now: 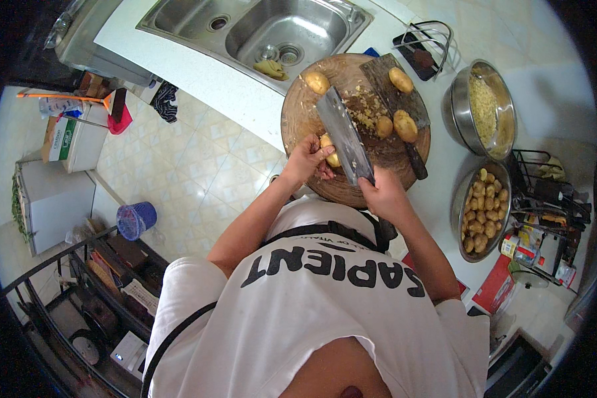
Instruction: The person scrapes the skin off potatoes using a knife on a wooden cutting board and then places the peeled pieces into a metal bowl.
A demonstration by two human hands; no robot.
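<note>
In my right hand [384, 191] is a cleaver [346, 139], its wide blade slanting over a round wooden chopping board [308, 176]. My left hand [308, 161] holds a potato [331, 157] beside the blade at the board's near left edge; the blade hides part of the potato. Crushed pale bits [363, 112] lie across the board's middle. Whole potatoes rest around them: one at the upper left [317, 82], a small one [384, 127] and a larger one [405, 126] at the right. A second cleaver [390, 89] lies flat on the board, with another potato [400, 80] on its blade.
A double steel sink [288, 30] adjoins the board, a yellowish cloth [271, 69] inside. To the right stand steel bowls [507, 112] with pale chopped food and a steel bowl of potatoes [460, 224]. A wire rack [447, 37] stands behind. A blue bin [137, 220] is on the floor.
</note>
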